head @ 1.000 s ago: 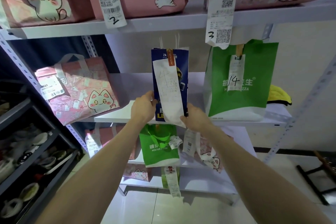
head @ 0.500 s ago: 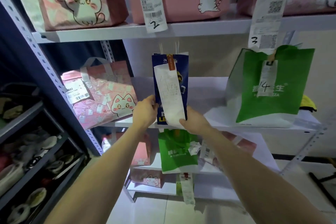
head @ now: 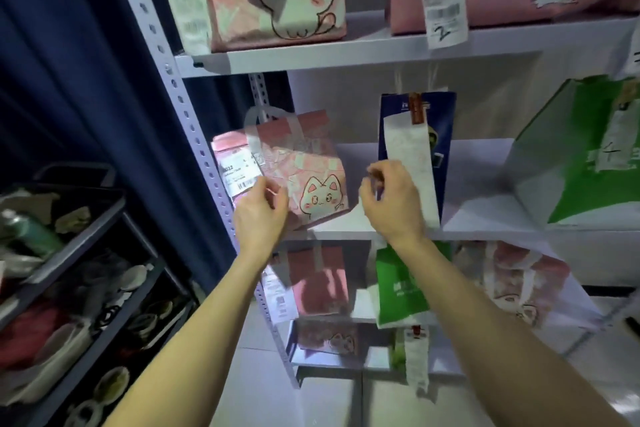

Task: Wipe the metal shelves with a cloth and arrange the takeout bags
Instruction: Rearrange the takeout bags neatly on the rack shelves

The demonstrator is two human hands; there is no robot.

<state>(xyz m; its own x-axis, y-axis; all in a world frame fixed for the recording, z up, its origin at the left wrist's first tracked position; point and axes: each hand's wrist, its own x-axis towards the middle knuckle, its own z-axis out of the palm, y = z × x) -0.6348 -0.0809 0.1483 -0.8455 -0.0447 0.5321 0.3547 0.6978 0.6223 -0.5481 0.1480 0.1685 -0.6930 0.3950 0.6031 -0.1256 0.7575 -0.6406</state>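
On the middle white metal shelf [head: 485, 224], the left hand [head: 260, 215] curls loosely at the near edge of the tilted pink cat-print bag [head: 301, 170]; a firm grip cannot be told. Right of it, the right hand [head: 393, 203] hovers half-closed and empty beside the upright blue paper bag [head: 438, 135] and its long white receipt [head: 412, 163].

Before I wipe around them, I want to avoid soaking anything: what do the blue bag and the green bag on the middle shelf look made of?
Blue bag: apparently glossy coated paper, with crisp flat panels and twisted cord handles. Green bag: probably matte non-woven fabric, soft and sagging; blur leaves that open.
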